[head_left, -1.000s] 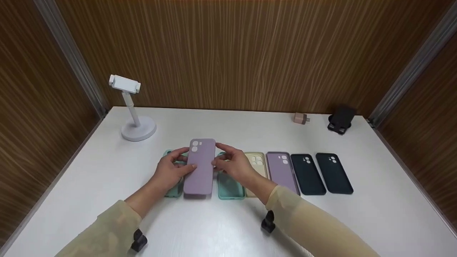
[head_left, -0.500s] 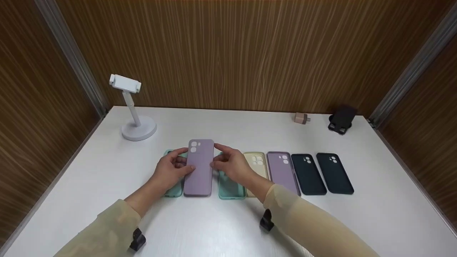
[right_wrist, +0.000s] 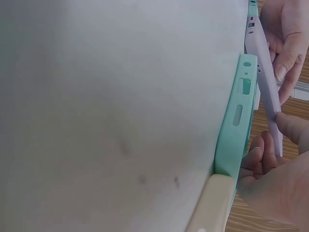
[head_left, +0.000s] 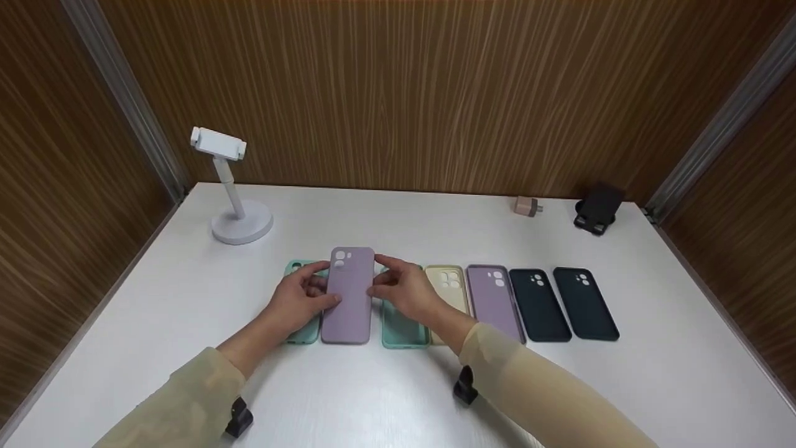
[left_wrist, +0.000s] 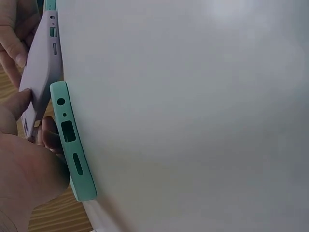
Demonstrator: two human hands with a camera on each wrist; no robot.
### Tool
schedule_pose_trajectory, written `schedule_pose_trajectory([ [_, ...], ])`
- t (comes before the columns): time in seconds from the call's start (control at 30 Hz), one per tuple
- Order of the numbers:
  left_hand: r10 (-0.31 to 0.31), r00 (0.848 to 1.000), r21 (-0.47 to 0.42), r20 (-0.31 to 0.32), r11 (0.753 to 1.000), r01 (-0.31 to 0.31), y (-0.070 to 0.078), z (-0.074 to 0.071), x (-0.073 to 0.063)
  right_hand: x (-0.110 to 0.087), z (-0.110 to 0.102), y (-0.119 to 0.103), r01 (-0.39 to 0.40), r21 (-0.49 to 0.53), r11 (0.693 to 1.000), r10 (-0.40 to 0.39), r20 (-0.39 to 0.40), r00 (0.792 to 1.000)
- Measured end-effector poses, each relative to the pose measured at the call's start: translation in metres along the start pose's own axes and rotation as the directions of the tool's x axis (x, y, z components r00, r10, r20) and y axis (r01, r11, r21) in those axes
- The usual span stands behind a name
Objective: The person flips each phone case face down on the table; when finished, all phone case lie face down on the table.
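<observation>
Both hands hold a lilac phone case (head_left: 348,317), its back face and camera holes facing up. The left hand (head_left: 295,300) pinches its left edge, thumb on the back. From the other side the right hand (head_left: 408,290) grips the upper right edge between fingers and thumb. In the left wrist view the lilac case (left_wrist: 46,63) slants, its end with the port holes low at the table and its camera end raised. A turquoise phone case (head_left: 305,333) lies partly hidden under the left hand. Another turquoise case (head_left: 404,333) lies below the right hand.
Rightward in the row lie a cream case (head_left: 449,286), a second lilac case (head_left: 494,302) and two dark cases (head_left: 538,305). A white phone stand (head_left: 241,223) stands back left. A pink charger plug (head_left: 526,206) and a black folding stand (head_left: 599,208) are back right.
The held lilac case has come down a little toward the table, its lower end now nearer the front. Both hands keep their hold on its edges and have barely shifted.
</observation>
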State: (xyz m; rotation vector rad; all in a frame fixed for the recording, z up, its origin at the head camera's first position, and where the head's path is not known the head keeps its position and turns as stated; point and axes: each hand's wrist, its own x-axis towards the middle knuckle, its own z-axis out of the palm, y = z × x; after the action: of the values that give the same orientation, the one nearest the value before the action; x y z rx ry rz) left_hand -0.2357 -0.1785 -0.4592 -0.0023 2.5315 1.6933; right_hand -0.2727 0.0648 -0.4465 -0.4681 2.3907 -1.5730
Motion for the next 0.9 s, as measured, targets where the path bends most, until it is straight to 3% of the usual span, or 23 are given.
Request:
schedule_pose_trajectory([
  [0.9,-0.015,1.0,0.118,0.012,0.993,0.014,-0.0029,0.0012,0.0005,0.005,0.0034,0.0029,-0.039,-0.076,0.996,0.037,-0.019,0.999],
])
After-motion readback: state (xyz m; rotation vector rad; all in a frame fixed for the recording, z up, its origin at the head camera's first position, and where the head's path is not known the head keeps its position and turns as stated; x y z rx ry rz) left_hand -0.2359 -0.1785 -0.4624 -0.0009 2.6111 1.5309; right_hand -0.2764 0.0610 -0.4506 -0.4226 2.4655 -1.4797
